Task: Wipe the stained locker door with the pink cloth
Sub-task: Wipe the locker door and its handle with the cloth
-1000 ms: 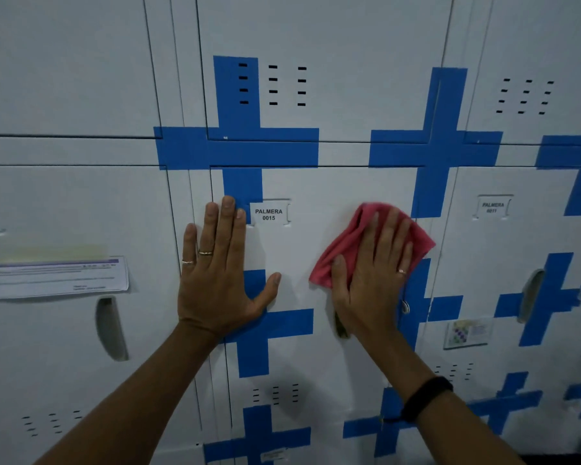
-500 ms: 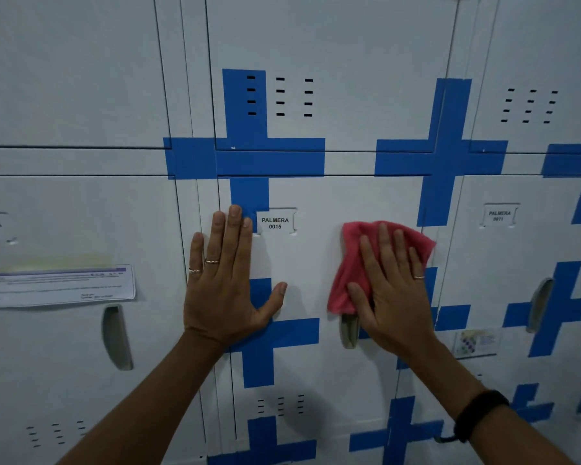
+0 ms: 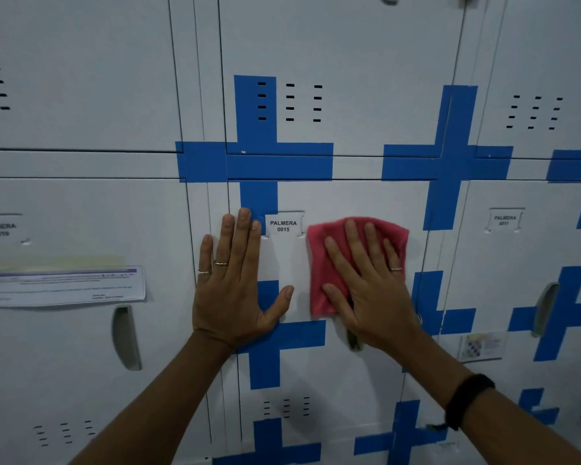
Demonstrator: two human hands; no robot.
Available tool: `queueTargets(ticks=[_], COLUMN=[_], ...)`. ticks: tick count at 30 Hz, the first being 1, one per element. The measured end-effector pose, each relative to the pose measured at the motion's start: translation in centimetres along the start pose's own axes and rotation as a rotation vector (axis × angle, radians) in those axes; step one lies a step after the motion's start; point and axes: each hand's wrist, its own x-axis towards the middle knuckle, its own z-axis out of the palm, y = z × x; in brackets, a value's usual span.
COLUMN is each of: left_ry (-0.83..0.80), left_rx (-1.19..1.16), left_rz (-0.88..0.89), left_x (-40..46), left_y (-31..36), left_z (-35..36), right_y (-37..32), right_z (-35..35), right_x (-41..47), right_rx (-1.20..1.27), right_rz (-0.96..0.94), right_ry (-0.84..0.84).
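The white locker door (image 3: 349,203), labelled PALMERA 0015 and crossed with blue tape, fills the middle of the view. The pink cloth (image 3: 319,260) lies flat against its upper middle, just right of the name label. My right hand (image 3: 366,290) presses flat on the cloth with fingers spread, covering most of the door's recessed handle. My left hand (image 3: 235,286) rests flat and open on the door's left edge, fingers pointing up beside the label. No stain is plain to see on the bare part of the door.
Neighbouring white lockers surround the door, each with blue tape crosses (image 3: 450,162) and vent slots. A paper notice (image 3: 64,286) is stuck on the left locker above its handle recess (image 3: 125,337). A small sticker (image 3: 480,345) sits on the right locker.
My right hand has slid the pink cloth leftwards across the door toward the name label. The left hand has stayed pressed in the same place on the door.
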Motion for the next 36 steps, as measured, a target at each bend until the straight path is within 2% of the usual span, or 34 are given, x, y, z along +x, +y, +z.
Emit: queueTargets(ticks=[2,4,7,9,11,17,21,23,28,32,36], left_ry=[-0.002,0.000,0.006,0.006,0.009,0.009,0.003,0.001,0.012,0.018,0.027], left_rx=[-0.008,-0.009,-0.003,-0.011,-0.020,-0.087,-0.069,-0.048,-0.005,-0.003,0.000], left_rz=[-0.005,-0.004,-0.001,0.008,0.011,-0.001,0.012,0.012,0.010,0.009,0.022], left_x=[0.0,0.0,0.2,0.2,0.0,0.0,0.2,0.0,0.2,0.4,0.3], left_y=[0.1,-0.2,-0.4,-0.3,-0.4,-0.5,-0.4,-0.5,-0.8,-0.7,-0.6], left_z=[-0.1,-0.1,-0.1,-0.1,0.0,0.1,-0.1,-0.2,0.1,0.1,0.0], right_y=[2.0,2.9,0.6,-1.7,-3.9,-7.7,-5.5,-3.7,1.2,0.4,-2.0], right_z=[0.2,0.1,-0.2,-0.4,-0.4,0.9,1.5,1.6,0.7,1.6,4.0], right_x=[-1.7,-1.8,1.0,2.7,3.6,2.2,0.0,-0.8,-1.8,-2.5,-6.8], right_rx=[-0.005,0.041,0.082,0.058,0.054,0.085,0.062,0.065,0.145,0.197,0.190], right_rz=[0.010,0.130,0.384,0.456,0.407,-0.025,-0.102,-0.029,0.376,0.464,0.450], right_ry=[-0.011,0.042,0.153,0.188,0.160,0.047,0.033,0.049,0.162,0.213,0.138])
